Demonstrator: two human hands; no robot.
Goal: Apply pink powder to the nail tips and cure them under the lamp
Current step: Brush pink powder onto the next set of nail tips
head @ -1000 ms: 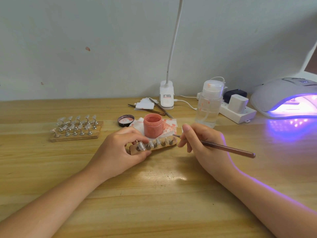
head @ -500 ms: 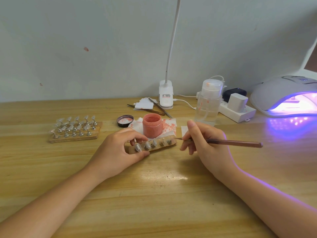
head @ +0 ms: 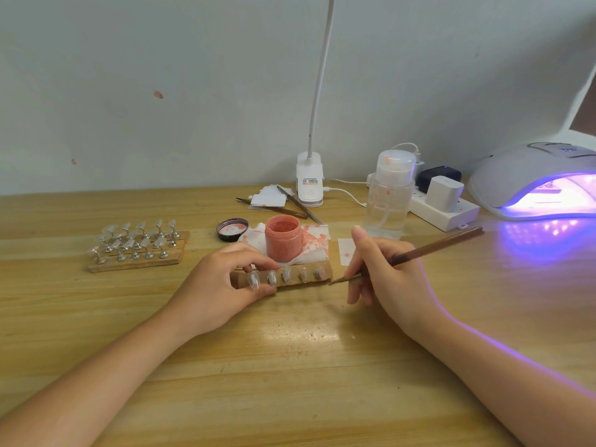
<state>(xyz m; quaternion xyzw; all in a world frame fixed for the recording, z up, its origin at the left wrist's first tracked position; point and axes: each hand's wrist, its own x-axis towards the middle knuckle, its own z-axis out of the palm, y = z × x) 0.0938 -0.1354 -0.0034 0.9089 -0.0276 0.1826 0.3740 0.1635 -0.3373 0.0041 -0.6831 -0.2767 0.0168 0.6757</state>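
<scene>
A pale wall rises behind a wooden desk (head: 290, 366). Near the middle of the desk lies a small wooden strip (head: 287, 278) carrying five clear nail tips (head: 285, 274) in a row. The left hand (head: 222, 285) pinches the strip's left end, thumb on the near edge and fingers on the far edge. The right hand (head: 383, 279) holds a brown brush (head: 419, 251) in a writing grip, its tip just beside the strip's right end. Directly behind the strip an open jar of pink powder (head: 283, 237) stands on a stained white tissue (head: 314, 240), with its dark lid (head: 232, 229) lying to the left. Farther right stand a clear pump bottle (head: 388, 201) and a white power strip (head: 442, 214); at the far right the curing lamp (head: 532, 185) glows violet. A second wooden rack of nail tips (head: 138, 246) sits well apart to the left. Progress, as judged: the five tips show no distinct pink, so powdering appears barely begun and their curing not yet done.
</scene>
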